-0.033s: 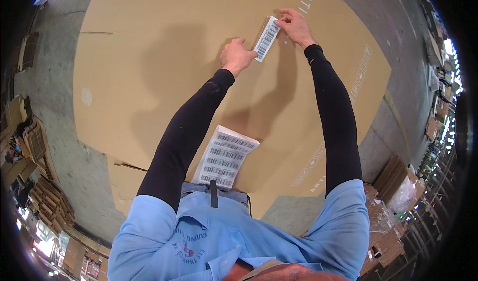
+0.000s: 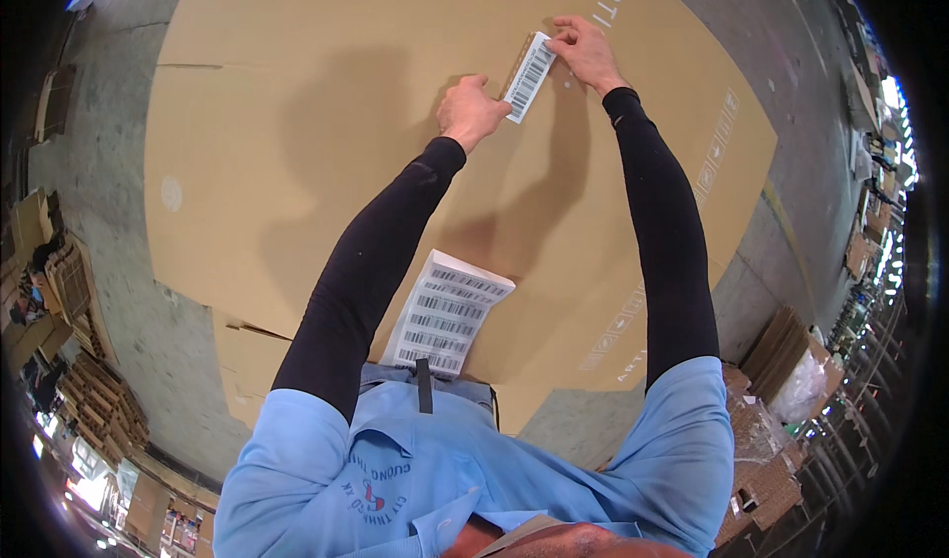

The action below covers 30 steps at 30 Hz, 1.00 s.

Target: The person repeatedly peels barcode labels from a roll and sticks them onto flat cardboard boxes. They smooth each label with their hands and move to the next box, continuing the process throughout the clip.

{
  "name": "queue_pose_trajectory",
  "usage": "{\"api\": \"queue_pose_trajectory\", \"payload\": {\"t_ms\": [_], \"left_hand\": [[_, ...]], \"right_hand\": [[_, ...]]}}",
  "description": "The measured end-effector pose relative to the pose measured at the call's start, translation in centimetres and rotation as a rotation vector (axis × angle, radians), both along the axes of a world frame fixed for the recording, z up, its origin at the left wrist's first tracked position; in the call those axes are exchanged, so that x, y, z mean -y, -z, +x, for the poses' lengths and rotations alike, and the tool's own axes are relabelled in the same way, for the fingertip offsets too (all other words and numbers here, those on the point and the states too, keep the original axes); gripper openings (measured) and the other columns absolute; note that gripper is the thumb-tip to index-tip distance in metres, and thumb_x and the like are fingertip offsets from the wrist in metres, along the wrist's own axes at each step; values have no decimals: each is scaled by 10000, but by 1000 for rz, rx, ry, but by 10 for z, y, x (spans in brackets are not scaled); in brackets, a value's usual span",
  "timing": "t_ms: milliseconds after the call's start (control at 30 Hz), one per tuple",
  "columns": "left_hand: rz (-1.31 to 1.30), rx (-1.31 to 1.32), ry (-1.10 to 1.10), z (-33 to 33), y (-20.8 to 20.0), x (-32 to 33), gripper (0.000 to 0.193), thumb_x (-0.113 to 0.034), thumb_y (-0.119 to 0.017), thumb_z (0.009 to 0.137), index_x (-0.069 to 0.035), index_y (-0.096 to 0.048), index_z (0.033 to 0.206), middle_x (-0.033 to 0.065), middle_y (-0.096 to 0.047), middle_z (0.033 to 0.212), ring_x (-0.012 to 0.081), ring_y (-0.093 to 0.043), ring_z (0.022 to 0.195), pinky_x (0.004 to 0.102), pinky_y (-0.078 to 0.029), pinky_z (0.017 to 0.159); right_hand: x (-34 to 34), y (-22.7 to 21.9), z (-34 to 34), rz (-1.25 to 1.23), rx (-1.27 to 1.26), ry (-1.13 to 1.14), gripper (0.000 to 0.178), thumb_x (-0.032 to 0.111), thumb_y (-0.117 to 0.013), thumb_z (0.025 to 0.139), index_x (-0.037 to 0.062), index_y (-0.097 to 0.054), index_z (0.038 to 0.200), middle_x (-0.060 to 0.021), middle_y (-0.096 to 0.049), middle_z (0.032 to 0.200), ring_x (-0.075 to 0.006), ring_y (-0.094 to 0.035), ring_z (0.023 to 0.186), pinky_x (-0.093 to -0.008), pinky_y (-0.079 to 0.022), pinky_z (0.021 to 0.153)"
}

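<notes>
Label [image 2: 530,80]: small white strip, long and narrow, black barcode down its length, a thin line of print beside the bars. Sits slantwise over the brown cardboard [image 2: 247,153], upper end leaning right, near white print; can't tell if it's fully stuck down. Right hand [image 2: 587,56] pinches the upper end, thumb and forefinger nearly together. Left hand [image 2: 473,113] has its thumb at the lower end, fingers half curled; can't tell if it grips. Stack of barcode sheets [image 2: 450,311] lies by the person's waist.
</notes>
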<state>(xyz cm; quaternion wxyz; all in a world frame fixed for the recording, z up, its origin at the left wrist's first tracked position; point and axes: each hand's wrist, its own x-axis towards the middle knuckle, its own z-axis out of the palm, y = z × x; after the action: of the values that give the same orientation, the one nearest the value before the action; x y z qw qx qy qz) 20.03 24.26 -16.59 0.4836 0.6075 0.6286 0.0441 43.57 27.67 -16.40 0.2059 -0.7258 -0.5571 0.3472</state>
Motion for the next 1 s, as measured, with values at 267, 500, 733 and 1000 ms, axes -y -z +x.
{"api": "queue_pose_trajectory", "payload": {"t_ms": [267, 500, 733, 1000], "left_hand": [[29, -37, 69, 3, -7, -18, 682, -313, -790, 682, -16, -655, 1280, 187, -743, 1030, 337, -713, 1001, 435, -561, 880], [-10, -18, 47, 1, -7, -19, 756, -314, -792, 683, -3, -605, 1345, 182, -746, 1040, 325, -714, 1012, 425, -555, 915], [-1, -29, 35, 1, -2, -19, 790, -312, -784, 684, 8, -577, 1376, 169, -750, 1029, 289, -720, 1004, 397, -558, 906], [-72, 1, -22, 0, 5, -21, 742, -330, -838, 681, -69, -621, 1340, 153, -743, 1064, 314, -712, 1022, 428, -565, 895]], "right_hand": [[-16, 4, -3, 108, 36, -16, 441, 192, -751, 860, -12, -638, 1234, -66, -759, 890, -146, -681, 827, -300, -531, 791], [-2, 10, -16, 240, 45, 69, 427, 185, -761, 860, -1, -643, 1227, -47, -765, 909, -157, -698, 847, -303, -539, 805], [4, 29, -19, 366, 17, 111, 467, 199, -795, 830, 15, -634, 1228, -43, -764, 899, -179, -714, 867, -331, -528, 857], [7, 47, -23, 442, 234, 91, 636, 287, -829, 793, 66, -574, 1332, -47, -708, 1053, -258, -584, 1151, -450, -381, 1059]]}}
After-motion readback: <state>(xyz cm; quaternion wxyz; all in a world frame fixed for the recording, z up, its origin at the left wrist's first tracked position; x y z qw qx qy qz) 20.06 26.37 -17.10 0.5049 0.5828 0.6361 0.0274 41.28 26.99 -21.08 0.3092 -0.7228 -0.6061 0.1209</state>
